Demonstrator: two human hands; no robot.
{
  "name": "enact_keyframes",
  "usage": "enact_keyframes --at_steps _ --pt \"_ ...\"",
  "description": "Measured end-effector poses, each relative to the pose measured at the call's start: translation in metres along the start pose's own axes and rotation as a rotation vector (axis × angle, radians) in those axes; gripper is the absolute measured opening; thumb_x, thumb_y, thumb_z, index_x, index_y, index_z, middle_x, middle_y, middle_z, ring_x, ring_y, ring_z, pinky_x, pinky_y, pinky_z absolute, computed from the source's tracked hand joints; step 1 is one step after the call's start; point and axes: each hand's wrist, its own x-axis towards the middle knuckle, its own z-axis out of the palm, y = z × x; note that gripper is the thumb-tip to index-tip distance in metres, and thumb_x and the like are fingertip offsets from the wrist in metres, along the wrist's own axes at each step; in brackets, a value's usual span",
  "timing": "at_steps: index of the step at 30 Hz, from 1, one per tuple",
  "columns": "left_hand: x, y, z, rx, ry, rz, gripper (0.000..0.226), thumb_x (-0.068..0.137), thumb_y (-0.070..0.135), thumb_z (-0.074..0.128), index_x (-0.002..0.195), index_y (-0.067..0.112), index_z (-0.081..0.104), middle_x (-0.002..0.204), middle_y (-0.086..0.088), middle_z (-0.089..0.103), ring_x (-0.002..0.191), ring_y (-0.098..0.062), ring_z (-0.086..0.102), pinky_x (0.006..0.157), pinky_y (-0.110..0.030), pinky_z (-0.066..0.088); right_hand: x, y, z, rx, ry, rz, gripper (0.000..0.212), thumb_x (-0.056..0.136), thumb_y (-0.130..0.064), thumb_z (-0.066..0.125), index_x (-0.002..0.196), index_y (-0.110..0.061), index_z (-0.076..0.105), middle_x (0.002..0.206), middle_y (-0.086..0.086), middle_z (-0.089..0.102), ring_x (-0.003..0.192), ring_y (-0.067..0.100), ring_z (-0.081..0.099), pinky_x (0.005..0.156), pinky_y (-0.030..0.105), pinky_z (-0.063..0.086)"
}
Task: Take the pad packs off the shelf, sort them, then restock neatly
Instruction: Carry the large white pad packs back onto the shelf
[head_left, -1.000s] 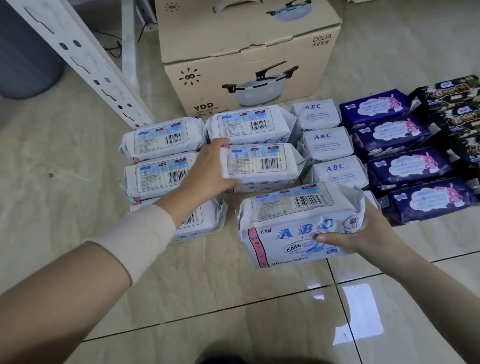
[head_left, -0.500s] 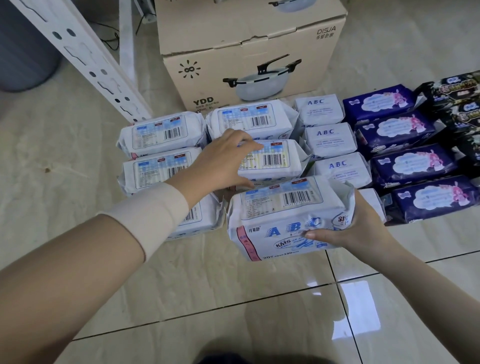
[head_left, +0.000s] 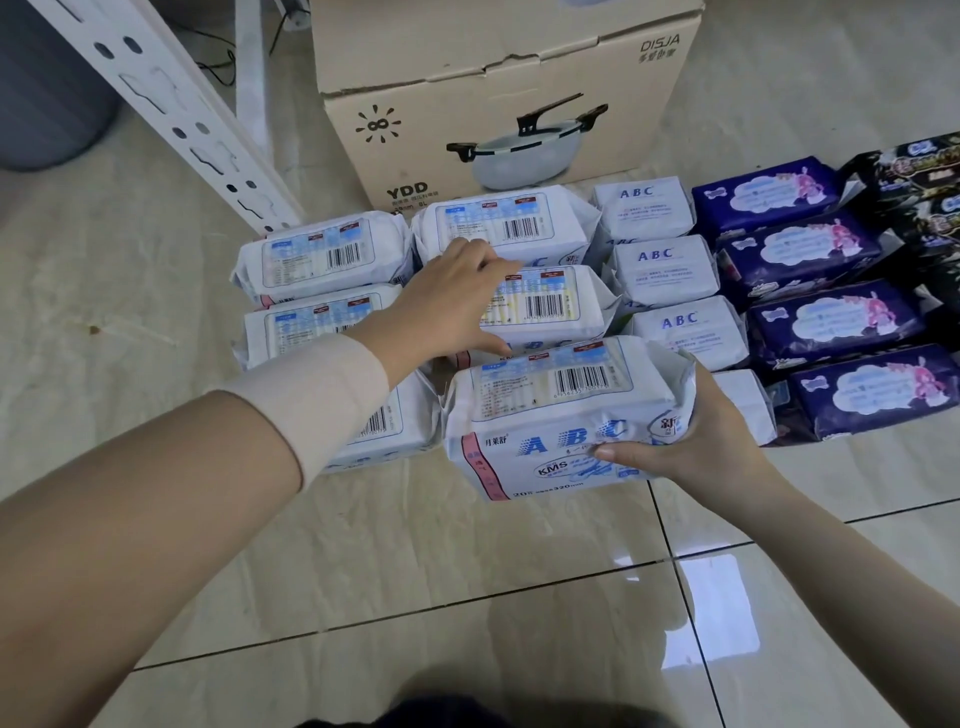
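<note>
right hand (head_left: 711, 441) clamps front white pack (head_left: 561, 415) | left hand (head_left: 457, 301) spread flat on middle pack (head_left: 545, 306) | risk: crooked set-down shoves floor (head_left: 415, 571) rows askew

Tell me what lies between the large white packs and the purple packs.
In the head view, a column of small white ABC packs lies between the large white packs and the purple packs.

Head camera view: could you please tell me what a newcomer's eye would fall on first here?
Most striking are the pad packs sorted into rows on the tiled floor: large white packs at left, small white ABC packs in the middle, dark purple packs at right. In front, the right hand holds a large white ABC pack, while the left hand rests on a middle-row pack. A cardboard pot box stands behind.
</note>
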Motion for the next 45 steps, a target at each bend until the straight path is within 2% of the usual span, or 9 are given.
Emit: enact_keyframes --at_steps 4,14,19,23,29,31,35,41,45 --pt "0.002 0.001 -0.001 0.022 0.002 -0.043 0.092 0.069 0.054 0.071 0.143 0.015 0.031 0.128 -0.007 0.041 0.121 -0.023 0.034 0.100 -0.031 0.032 0.002 -0.001 0.002 0.007 0.028 -0.010 0.085 0.036 -0.044 0.080 0.112 -0.027 0.047 0.108 -0.017 0.057 0.097 -0.012 0.054 0.075 0.007 0.046" --pt "-0.002 -0.001 -0.002 -0.050 -0.015 -0.074 0.090 0.071 0.053 0.070 0.143 0.018 0.030 0.130 -0.008 0.037 0.123 -0.023 0.030 0.099 -0.029 0.029 0.013 0.004 0.005 -0.069 0.052 -0.057 0.093 0.033 -0.053 0.077 0.113 -0.017 0.046 0.112 -0.001 0.058 0.102 0.013 0.056 0.087 0.038 0.050" --pt "-0.002 -0.007 -0.004 -0.086 -0.035 -0.062 0.084 0.074 0.051 0.069 0.143 0.020 0.032 0.131 -0.007 0.037 0.125 -0.022 0.030 0.103 -0.032 0.032 0.021 0.008 0.017 -0.044 0.034 -0.098 0.085 0.037 -0.045 0.082 0.110 -0.021 0.045 0.111 -0.003 0.057 0.100 0.010 0.056 0.085 0.036 0.050" --pt "0.000 -0.009 -0.006 -0.119 -0.062 -0.063 0.080 0.076 0.047 0.068 0.143 0.021 0.033 0.131 -0.008 0.036 0.125 -0.022 0.029 0.104 -0.033 0.031 0.027 0.014 0.021 -0.017 0.048 -0.160 0.079 0.041 -0.043 0.081 0.105 -0.041 0.036 0.109 -0.026 0.049 0.095 -0.010 0.052 0.081 0.021 0.048" --pt "0.000 -0.010 -0.007 -0.149 -0.057 -0.053 0.071 0.081 0.040 0.066 0.142 0.022 0.035 0.130 -0.008 0.038 0.124 -0.022 0.030 0.103 -0.032 0.030 0.035 0.022 0.028 0.066 0.056 -0.285 0.096 0.052 -0.050 0.083 0.128 -0.054 0.024 0.136 -0.016 0.037 0.125 -0.002 0.040 0.095 0.013 0.042" --pt "0.000 -0.011 -0.007 -0.149 -0.058 -0.052 0.070 0.082 0.038 0.066 0.142 0.023 0.035 0.131 -0.008 0.038 0.125 -0.022 0.030 0.102 -0.032 0.030 0.036 0.023 0.028 -0.018 0.085 -0.328 0.088 0.054 -0.048 0.082 0.125 -0.051 0.030 0.126 -0.026 0.038 0.118 -0.010 0.040 0.093 0.009 0.039" --pt "0.000 -0.011 -0.007 -0.147 -0.058 -0.051 0.069 0.083 0.038 0.065 0.142 0.024 0.034 0.130 -0.007 0.038 0.125 -0.021 0.030 0.101 -0.031 0.030 0.034 0.026 0.028 -0.124 0.149 -0.381 0.080 0.051 -0.032 0.087 0.116 -0.039 0.040 0.114 -0.029 0.043 0.104 0.003 0.050 0.080 0.021 0.047" --pt "0.001 -0.011 -0.007 -0.138 -0.060 -0.059 0.070 0.082 0.039 0.065 0.143 0.024 0.034 0.130 -0.006 0.037 0.124 -0.020 0.030 0.103 -0.035 0.033 0.032 0.020 0.030 -0.225 0.219 -0.405 0.088 0.042 -0.038 0.091 0.113 -0.034 0.039 0.106 -0.025 0.044 0.099 0.003 0.048 0.073 0.016 0.040" --pt "0.001 -0.012 -0.007 -0.137 -0.061 -0.054 0.070 0.082 0.038 0.065 0.143 0.024 0.034 0.131 -0.007 0.038 0.124 -0.021 0.030 0.103 -0.034 0.032 0.028 0.016 0.034 -0.281 0.260 -0.449 0.090 0.039 -0.034 0.092 0.113 -0.031 0.040 0.107 -0.015 0.043 0.100 0.012 0.050 0.073 0.025 0.043"
